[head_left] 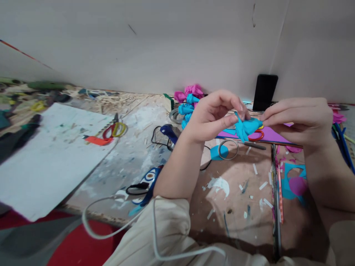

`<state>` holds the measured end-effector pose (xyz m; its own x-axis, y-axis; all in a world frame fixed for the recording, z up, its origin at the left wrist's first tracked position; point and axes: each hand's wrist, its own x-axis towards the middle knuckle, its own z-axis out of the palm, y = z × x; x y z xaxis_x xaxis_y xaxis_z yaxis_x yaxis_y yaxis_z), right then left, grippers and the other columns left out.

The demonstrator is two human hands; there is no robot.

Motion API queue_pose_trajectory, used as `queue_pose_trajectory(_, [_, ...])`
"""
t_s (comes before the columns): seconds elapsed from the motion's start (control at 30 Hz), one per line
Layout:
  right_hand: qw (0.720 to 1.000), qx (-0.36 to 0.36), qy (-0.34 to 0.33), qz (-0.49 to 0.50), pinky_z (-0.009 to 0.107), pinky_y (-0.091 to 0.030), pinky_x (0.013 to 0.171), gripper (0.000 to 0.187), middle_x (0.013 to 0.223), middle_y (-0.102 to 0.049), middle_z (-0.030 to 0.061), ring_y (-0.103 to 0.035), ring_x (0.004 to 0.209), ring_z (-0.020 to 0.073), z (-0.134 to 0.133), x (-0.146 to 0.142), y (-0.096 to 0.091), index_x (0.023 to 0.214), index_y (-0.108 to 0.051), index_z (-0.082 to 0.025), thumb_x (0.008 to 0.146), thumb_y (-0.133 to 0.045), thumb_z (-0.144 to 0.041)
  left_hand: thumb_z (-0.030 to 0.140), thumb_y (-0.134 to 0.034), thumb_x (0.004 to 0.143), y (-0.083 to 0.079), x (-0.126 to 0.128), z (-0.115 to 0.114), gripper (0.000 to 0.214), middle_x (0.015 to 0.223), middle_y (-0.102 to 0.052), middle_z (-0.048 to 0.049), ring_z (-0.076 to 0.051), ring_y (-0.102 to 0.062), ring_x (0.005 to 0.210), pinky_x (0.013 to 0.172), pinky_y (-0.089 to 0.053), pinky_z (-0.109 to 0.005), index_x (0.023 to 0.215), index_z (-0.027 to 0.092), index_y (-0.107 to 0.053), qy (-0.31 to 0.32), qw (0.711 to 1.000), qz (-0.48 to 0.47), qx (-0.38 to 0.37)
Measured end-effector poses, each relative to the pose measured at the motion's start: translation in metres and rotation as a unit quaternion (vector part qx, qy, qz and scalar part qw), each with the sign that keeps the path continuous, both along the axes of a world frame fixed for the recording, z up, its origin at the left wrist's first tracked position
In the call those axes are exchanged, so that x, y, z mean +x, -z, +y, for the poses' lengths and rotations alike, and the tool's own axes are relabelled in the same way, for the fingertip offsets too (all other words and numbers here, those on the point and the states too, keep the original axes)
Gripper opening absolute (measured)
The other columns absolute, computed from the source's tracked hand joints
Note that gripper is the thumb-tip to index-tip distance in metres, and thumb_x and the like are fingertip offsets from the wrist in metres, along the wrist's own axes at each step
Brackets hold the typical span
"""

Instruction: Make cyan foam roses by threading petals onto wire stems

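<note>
Paint-smeared and strewn with scraps, the counter [238,168] meets a pale wall. Just right of the frame's centre, a crumpled blue paper piece [247,127] is held above it between both hands. The left hand [215,116] has its grip closed on the piece's left end with thumb and fingertips, and the right hand [298,118] pinches its right end. Under it lie a purple sheet [273,136] and a tape ring [227,149]. Behind are pink and blue paper balls [190,98]. A white sheet [50,159] and scissors [115,129] lie far left.

Left grip [213,117] and right grip [298,119], raised side by side, each pinch thumb against fingertips, almost touching.
</note>
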<state>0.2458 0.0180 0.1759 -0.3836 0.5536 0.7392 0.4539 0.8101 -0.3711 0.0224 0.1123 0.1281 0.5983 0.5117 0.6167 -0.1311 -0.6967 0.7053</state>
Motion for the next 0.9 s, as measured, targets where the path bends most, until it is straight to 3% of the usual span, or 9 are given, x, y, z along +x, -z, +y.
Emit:
queue_pose_trajectory(0.2, [1.000, 0.002, 0.003, 0.008, 0.033, -0.069, 0.082, 0.020, 0.107, -0.086, 0.0057, -0.084, 0.100, 0.0234, -0.005, 0.011, 0.006, 0.112, -0.087, -0.030, 0.096, -0.085, -0.042, 0.085, -0.058, 0.098, -0.006, -0.001, -0.002, 0.056, 0.091, -0.074, -0.0041, -0.022, -0.081, 0.089, 0.078, -0.073, -0.042, 0.105, 0.030, -0.068, 0.019, 1.000, -0.005, 0.011])
queue_pose_trajectory(0.3, [1.000, 0.028, 0.002, 0.007, 0.030, -0.068, 0.080, 0.011, 0.103, -0.086, 0.0034, -0.084, 0.092, 0.0196, -0.008, 0.021, 0.011, 0.109, -0.087, -0.031, 0.101, -0.079, -0.031, 0.068, -0.062, 0.106, -0.011, 0.000, -0.005, 0.042, 0.099, -0.079, -0.0047, -0.021, -0.083, 0.095, 0.082, -0.074, -0.041, 0.100, 0.027, -0.069, 0.061, 0.997, -0.039, 0.037])
queue_pose_trajectory(0.4, [0.999, 0.053, 0.008, -0.001, 0.028, -0.068, 0.080, 0.015, 0.102, -0.087, 0.0020, -0.084, 0.088, 0.0176, -0.008, 0.025, 0.011, 0.106, -0.088, -0.031, 0.102, -0.076, -0.023, 0.056, -0.063, 0.110, -0.015, 0.000, -0.005, 0.033, 0.106, -0.082, -0.0051, -0.021, -0.083, 0.103, 0.088, -0.073, -0.041, 0.099, 0.027, -0.072, 0.083, 0.994, -0.041, 0.056])
queue_pose_trajectory(0.73, [0.995, 0.088, -0.007, -0.051, 0.024, -0.066, 0.085, 0.017, 0.105, -0.087, 0.0043, -0.084, 0.094, 0.0157, -0.009, 0.023, 0.006, 0.107, -0.085, -0.025, 0.101, -0.075, -0.013, 0.058, -0.062, 0.109, -0.026, -0.011, -0.001, 0.039, 0.097, -0.085, -0.0053, -0.021, -0.084, 0.093, 0.080, -0.072, -0.035, 0.098, 0.027, -0.081, 0.046, 0.993, 0.016, 0.112])
queue_pose_trajectory(0.9, [0.994, 0.085, 0.003, -0.070, 0.027, -0.067, 0.082, 0.025, 0.108, -0.087, 0.0010, -0.084, 0.092, 0.0165, -0.010, 0.022, 0.006, 0.110, -0.085, -0.032, 0.102, -0.071, -0.013, 0.055, -0.064, 0.109, -0.029, -0.014, -0.003, 0.034, 0.103, -0.087, -0.0034, -0.018, -0.086, 0.091, 0.080, -0.072, -0.031, 0.098, 0.028, -0.082, 0.078, 0.989, 0.029, 0.124])
